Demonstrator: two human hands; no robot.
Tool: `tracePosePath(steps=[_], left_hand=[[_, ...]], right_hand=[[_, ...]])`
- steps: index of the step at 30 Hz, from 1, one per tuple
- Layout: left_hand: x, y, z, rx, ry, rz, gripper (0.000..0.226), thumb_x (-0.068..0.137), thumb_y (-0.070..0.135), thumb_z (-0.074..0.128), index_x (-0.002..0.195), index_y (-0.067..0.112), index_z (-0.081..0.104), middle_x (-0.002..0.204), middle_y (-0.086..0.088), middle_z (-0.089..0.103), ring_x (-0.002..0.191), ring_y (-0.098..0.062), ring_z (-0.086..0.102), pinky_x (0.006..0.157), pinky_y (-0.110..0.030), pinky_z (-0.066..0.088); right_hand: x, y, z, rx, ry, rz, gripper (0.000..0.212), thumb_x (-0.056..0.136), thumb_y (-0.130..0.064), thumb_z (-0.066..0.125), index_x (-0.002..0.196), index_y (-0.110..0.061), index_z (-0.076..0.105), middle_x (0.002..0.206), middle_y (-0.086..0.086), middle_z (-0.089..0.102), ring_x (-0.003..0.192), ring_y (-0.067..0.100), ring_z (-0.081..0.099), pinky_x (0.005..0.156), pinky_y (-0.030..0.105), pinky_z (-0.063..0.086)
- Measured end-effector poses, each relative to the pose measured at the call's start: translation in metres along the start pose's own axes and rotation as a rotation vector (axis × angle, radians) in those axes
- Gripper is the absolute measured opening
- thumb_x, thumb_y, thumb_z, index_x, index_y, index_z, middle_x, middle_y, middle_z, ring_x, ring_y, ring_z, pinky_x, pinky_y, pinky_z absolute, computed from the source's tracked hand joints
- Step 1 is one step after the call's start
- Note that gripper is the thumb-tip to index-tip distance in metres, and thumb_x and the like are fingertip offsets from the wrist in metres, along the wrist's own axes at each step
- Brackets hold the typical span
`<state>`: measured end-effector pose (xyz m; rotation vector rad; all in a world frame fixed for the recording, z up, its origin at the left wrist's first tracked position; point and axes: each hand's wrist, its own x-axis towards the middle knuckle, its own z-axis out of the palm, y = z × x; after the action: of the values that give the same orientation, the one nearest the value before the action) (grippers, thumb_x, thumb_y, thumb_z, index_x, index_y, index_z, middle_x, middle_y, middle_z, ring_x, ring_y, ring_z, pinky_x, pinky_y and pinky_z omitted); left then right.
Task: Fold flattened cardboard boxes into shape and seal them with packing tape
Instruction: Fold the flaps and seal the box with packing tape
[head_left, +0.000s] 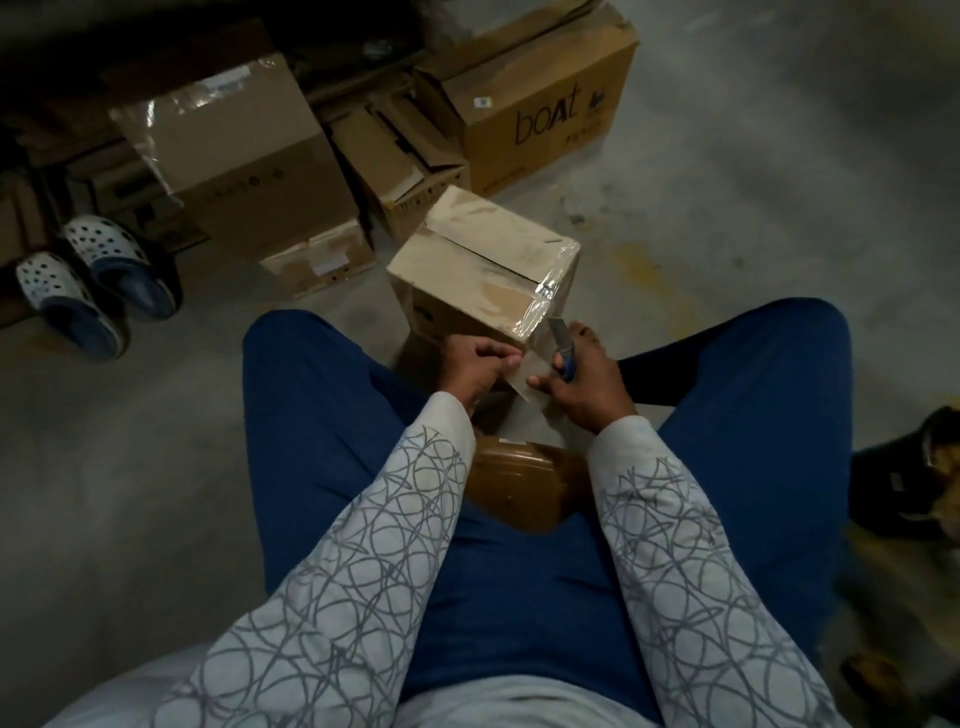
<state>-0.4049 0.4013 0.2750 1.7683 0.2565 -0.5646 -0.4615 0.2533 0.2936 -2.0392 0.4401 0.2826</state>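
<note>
Sleeves (415, 493) cover both sides of the brown tape roll (514, 491) in the lap. The right hand (582, 379) wraps the knife (558, 335), hiding most of its handle. Fingers of the left hand (475, 366) cover one end of the tape strip (522, 376). A dark, blurred object (904, 478) is cut by the right edge. The label (483, 102) on the far "boat" carton (545, 130) is too small to read.

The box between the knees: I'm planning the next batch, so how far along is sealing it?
Done: the box is folded into shape, top flaps closed, clear tape over its near corner. In hand: the left hand pinches the tape's free end while the right hand holds a knife to it. Left, likely: cutting the strip and pressing it down.
</note>
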Motion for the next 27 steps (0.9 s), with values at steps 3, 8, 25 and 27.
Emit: tracePosePath(steps=[3, 8, 25, 27], left_hand=[[0.004, -0.004, 0.005, 0.061, 0.035, 0.010, 0.011, 0.090, 0.001, 0.069, 0.094, 0.011, 0.073, 0.096, 0.001, 0.071, 0.093, -0.011, 0.067, 0.063, -0.018, 0.053], [0.007, -0.007, 0.002, 0.144, 0.067, 0.037, 0.011, 0.089, 0.002, 0.070, 0.097, 0.009, 0.074, 0.099, -0.001, 0.072, 0.093, -0.009, 0.066, 0.066, -0.017, 0.052], [0.026, 0.026, -0.036, 0.275, 0.051, 0.156, 0.014, 0.083, 0.001, 0.077, 0.082, 0.015, 0.076, 0.087, 0.004, 0.073, 0.092, -0.010, 0.068, 0.079, -0.021, 0.056], [0.029, 0.029, -0.043, 0.258, 0.089, 0.160, 0.016, 0.082, 0.000, 0.078, 0.079, 0.015, 0.076, 0.083, 0.004, 0.074, 0.088, -0.010, 0.069, 0.080, -0.022, 0.058]], right_hand=[[0.002, 0.005, 0.008, -0.022, -0.014, 0.100, 0.056, 0.085, -0.022, 0.078, 0.133, -0.014, 0.050, 0.117, 0.007, 0.061, 0.110, 0.024, 0.059, 0.095, 0.041, 0.053], [0.004, 0.009, 0.017, -0.040, -0.013, 0.182, 0.042, 0.086, -0.026, 0.078, 0.120, -0.014, 0.057, 0.118, 0.009, 0.063, 0.110, 0.027, 0.061, 0.098, 0.047, 0.053], [0.000, 0.003, 0.024, -0.002, 0.071, 0.055, 0.026, 0.088, -0.044, 0.073, 0.086, -0.027, 0.054, 0.093, 0.001, 0.063, 0.100, 0.030, 0.062, 0.091, 0.047, 0.053], [0.001, 0.004, 0.026, 0.006, 0.066, 0.045, 0.026, 0.088, -0.043, 0.073, 0.087, -0.025, 0.054, 0.093, 0.003, 0.064, 0.099, 0.030, 0.062, 0.091, 0.049, 0.053]])
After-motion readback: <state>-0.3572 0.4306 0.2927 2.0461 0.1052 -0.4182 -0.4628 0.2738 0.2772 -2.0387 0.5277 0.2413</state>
